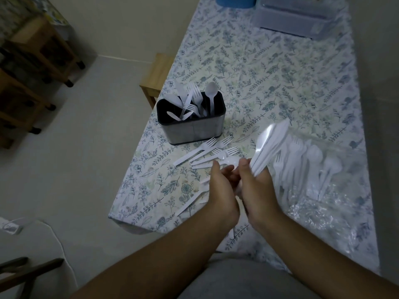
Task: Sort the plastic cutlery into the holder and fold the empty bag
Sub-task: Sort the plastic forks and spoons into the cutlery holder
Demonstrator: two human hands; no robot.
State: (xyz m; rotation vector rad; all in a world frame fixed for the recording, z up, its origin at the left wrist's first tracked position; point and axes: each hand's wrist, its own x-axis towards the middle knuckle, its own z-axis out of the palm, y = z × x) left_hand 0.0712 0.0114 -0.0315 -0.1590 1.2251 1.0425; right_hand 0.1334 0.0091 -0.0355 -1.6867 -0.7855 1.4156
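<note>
A metal cutlery holder [195, 130] stands on the table's left side with white plastic forks and spoons upright in it. Several white forks [207, 151] lie loose on the cloth just in front of it. My right hand [255, 188] grips a bundle of white plastic knives [271, 145] that point up and away. My left hand [222, 188] is beside it, fingers curved toward the bundle's handle end; whether it holds anything is hidden. A clear plastic bag [313, 175] with more white cutlery inside lies to the right.
The table has a floral cloth [269, 72]. A clear plastic box [295, 16] and a blue container [235, 2] stand at the far end. More loose cutlery [194, 201] lies near the front left table edge. A wooden stool [157, 76] stands left of the table.
</note>
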